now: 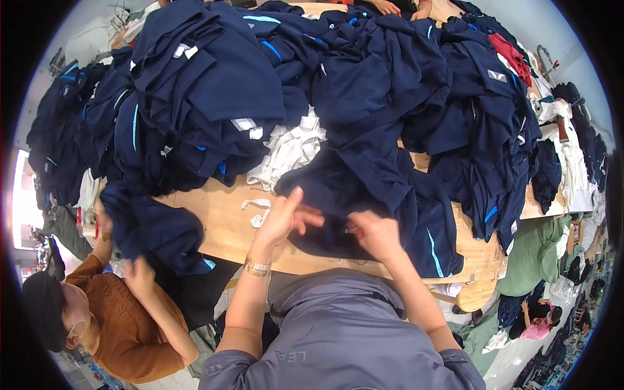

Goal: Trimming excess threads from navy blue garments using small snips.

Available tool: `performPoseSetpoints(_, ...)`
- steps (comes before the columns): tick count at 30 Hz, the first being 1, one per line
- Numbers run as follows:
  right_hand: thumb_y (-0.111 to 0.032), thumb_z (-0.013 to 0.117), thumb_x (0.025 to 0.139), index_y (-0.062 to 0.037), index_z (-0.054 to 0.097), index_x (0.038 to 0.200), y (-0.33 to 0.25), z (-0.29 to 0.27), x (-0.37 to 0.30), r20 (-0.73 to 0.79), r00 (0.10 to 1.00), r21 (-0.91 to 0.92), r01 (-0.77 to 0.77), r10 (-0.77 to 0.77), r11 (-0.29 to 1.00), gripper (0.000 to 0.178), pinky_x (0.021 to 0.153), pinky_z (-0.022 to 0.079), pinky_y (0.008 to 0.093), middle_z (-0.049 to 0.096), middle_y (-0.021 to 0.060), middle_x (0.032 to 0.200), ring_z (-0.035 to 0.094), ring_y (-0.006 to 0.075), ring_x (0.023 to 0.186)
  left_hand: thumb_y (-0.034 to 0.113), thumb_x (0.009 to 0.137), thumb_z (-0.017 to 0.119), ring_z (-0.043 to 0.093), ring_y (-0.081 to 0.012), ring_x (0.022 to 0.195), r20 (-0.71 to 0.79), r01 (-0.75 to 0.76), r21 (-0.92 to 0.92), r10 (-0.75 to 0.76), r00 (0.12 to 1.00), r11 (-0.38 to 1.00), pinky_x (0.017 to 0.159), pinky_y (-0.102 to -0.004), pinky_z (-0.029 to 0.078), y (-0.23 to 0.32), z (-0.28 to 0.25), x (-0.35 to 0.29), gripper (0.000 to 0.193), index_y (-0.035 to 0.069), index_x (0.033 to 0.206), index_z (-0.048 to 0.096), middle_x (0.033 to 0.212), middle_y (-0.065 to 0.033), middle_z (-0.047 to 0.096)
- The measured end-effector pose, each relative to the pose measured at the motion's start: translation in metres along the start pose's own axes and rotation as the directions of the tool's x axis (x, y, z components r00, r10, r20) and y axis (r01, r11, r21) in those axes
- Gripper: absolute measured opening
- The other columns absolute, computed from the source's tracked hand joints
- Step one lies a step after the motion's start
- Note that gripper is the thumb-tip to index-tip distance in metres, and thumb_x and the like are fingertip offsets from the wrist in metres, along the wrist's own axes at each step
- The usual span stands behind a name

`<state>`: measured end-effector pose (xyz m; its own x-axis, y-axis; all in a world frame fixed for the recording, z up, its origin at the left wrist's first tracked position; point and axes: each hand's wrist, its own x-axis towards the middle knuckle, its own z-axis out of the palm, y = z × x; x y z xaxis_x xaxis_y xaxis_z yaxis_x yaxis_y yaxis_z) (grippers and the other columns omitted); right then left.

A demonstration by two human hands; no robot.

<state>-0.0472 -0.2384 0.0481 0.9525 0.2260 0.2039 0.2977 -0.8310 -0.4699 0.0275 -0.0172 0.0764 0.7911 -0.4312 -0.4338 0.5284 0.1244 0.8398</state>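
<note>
Likely soft and limp, the navy garment (pixel 344 195) mid-frame suits an edge hold; left grip (pixel 287 218) spread, right grip (pixel 375 233) curled, whether pinching I cannot tell.

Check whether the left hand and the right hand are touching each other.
Apart. The head view shows the navy garment plainly in the gap between the left hand and the right hand.
</note>
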Motion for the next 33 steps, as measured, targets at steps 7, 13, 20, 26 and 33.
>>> performPoseSetpoints(7,0.005,0.065,0.065,-0.0059,0.065,0.09,-0.005,-0.079,0.031,-0.637,0.771,-0.043,-0.065,0.023,0.997,0.028,0.052,0.048,0.027,0.062,0.0084,0.084,0.061,0.0207,0.061,0.041,0.096,0.03,0.041,-0.0371,0.122,0.378,0.135,-0.753,0.255,0.89,0.644,0.06,-0.0272,0.057,0.041,0.058,-0.005,0.049,0.005,0.128,0.039,0.13,-0.0118,0.045)
performPoseSetpoints(13,-0.001,0.066,0.07,-0.0073,0.065,0.097,-0.016,-0.063,0.016,-0.456,0.834,0.329,-0.165,0.309,0.93,0.027,0.068,0.052,0.0312,0.061,0.0118,0.101,0.064,0.0267,0.081,0.034,0.096,0.036,0.043,-0.0357,0.12,0.29,0.102,-0.734,0.174,0.941,0.671,0.099,-0.0379,0.041,0.019,0.09,0.009,0.042,-0.003,0.114,0.047,0.121,-0.0167,0.049)
performPoseSetpoints(20,0.0,0.071,0.067,-0.0061,0.066,0.091,-0.034,-0.056,0.044,-0.556,0.817,0.374,0.082,0.153,0.924,0.025,0.059,0.051,0.0268,0.057,0.0135,0.108,0.064,0.0211,0.067,0.036,0.097,0.033,0.057,-0.0193,0.102,0.331,0.073,-0.714,0.243,0.912,0.697,0.09,-0.0343,0.046,0.0,0.092,0.014,0.041,0.004,0.117,0.049,0.115,-0.0124,0.057)
performPoseSetpoints(26,0.006,0.066,0.07,-0.0021,0.064,0.087,-0.058,-0.056,0.026,-0.481,0.856,0.557,0.131,0.19,0.82,0.019,0.064,0.05,0.0267,0.057,0.013,0.101,0.061,0.0211,0.08,0.041,0.095,0.037,0.056,-0.0238,0.106,0.234,0.021,-0.613,0.155,0.96,0.79,0.087,-0.0322,0.05,0.009,0.091,0.015,0.048,0.001,0.119,0.048,0.119,-0.0196,0.053)
performPoseSetpoints(33,-0.004,0.074,0.067,-0.0051,0.066,0.078,-0.071,-0.087,0.007,-0.239,0.962,0.658,0.263,-0.135,0.706,0.014,0.053,0.047,0.0235,0.065,0.0094,0.088,0.062,0.0155,0.064,0.035,0.094,0.042,0.052,-0.0324,0.111,0.122,0.002,-0.748,0.134,0.983,0.664,0.094,-0.0378,0.047,0.019,0.092,0.019,0.042,-0.004,0.106,0.053,0.109,-0.016,0.058)
